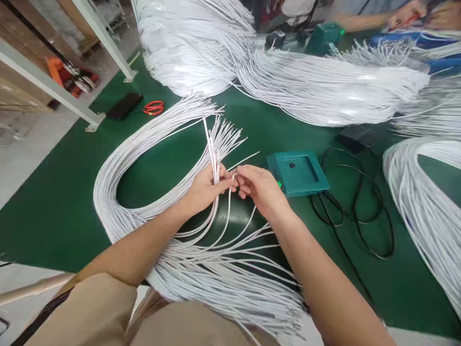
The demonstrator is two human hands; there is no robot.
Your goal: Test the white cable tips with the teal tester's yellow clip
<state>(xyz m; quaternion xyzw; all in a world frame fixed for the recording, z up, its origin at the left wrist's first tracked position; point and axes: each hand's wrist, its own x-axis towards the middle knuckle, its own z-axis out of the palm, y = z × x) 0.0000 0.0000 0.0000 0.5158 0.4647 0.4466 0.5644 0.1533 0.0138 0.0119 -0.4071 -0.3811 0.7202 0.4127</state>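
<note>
My left hand (pixel 210 185) is closed around a few white cables (pixel 216 166) whose ends stick up past the fingers. Close beside it, my right hand (pixel 257 185) pinches the tip of one white cable (pixel 229 206) between thumb and fingers. The two hands nearly touch, and the fine detail at that tip is too small to make out. Below and behind them a curved bundle of white cables (pixel 108 192) loops over the green table, with many loose ends fanned out beneath my right forearm.
A teal box (pixel 298 173) with a green light and black cords (pixel 360 211) lies to the right. Large white cable bundles (pixel 324 86) fill the back and right. A black phone-like object (pixel 125 105) and red-handled scissors (pixel 153 107) lie back left. Another person's hand (pixel 406 14) shows at upper right.
</note>
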